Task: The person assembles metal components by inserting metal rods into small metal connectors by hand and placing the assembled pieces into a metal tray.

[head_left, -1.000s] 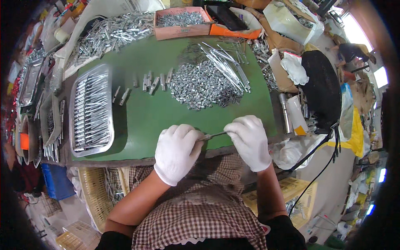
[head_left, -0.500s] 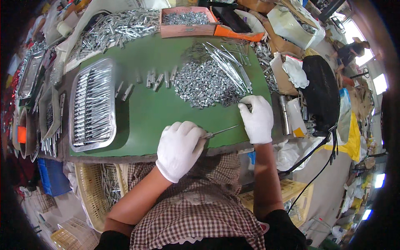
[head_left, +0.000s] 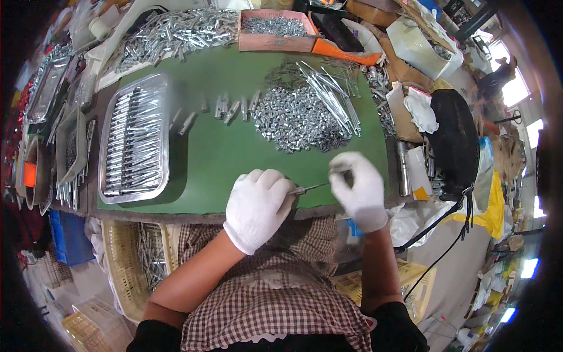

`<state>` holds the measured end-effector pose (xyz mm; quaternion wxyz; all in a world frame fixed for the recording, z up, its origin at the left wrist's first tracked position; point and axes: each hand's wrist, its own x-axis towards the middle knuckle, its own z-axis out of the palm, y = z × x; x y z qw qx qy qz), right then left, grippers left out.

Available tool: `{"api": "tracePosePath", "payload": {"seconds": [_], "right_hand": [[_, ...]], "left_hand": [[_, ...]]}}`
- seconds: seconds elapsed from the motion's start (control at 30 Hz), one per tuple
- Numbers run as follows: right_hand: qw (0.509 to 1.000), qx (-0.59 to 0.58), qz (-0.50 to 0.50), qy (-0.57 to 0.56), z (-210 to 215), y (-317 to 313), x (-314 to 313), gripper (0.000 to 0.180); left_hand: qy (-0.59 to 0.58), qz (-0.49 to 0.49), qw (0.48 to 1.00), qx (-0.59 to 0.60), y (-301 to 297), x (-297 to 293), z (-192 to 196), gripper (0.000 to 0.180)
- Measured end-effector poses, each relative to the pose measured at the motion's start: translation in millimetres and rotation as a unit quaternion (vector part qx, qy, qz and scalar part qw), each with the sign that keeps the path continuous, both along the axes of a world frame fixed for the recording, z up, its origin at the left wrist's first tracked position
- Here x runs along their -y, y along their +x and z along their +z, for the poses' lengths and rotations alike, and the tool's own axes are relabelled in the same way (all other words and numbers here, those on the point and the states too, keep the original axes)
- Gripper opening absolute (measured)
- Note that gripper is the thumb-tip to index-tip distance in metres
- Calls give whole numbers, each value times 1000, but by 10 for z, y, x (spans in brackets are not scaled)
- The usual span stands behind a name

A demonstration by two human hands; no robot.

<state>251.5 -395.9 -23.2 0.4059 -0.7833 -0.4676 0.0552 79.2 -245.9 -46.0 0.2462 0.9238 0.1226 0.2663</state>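
Note:
My left hand (head_left: pixel 258 208), in a white glove, pinches a thin metal rod (head_left: pixel 309 188) with a thicker sleeve-like part at the fingers. The rod points right, toward my right hand (head_left: pixel 360 190), also gloved. Thumb and forefinger of that hand are closed close to the rod's tip; what they hold is too small and blurred to name. Beyond the hands, a pile of small metal collars (head_left: pixel 293 120) lies on the green work surface (head_left: pixel 217 170). Long thin rods (head_left: pixel 335 102) lie across its right side. Several short metal tubes (head_left: pixel 231 110) stand or lie left of the pile.
A metal tray (head_left: pixel 166 132) of rod assemblies in rows sits at the left. Behind are a heap of metal tubes (head_left: pixel 176 35) and a pink box (head_left: pixel 275 42) of small parts. A black bag (head_left: pixel 454 138) lies at the right; a yellow crate (head_left: pixel 126 264) stands below the table edge.
My right hand has come away from the collar pile's near edge, back toward me and beside the rod's tip. The left hand keeps its hold on the rod. The whole view has shifted slightly.

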Motion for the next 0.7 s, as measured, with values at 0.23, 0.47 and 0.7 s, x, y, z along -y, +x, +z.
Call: {"api": "tracePosePath", "payload": {"seconds": [0.23, 0.47, 0.7], "right_hand": [[996, -34, 79, -25, 36, -259, -142, 18], [985, 127, 115, -38, 95, -266, -179, 18], [954, 236, 157, -101, 216, -326, -129, 18]], "left_hand": [[6, 1, 1000, -8, 0, 1, 36, 17], [-2, -12, 1000, -9, -2, -2, 35, 19], [13, -6, 1000, -11, -25, -12, 24, 20]]}}
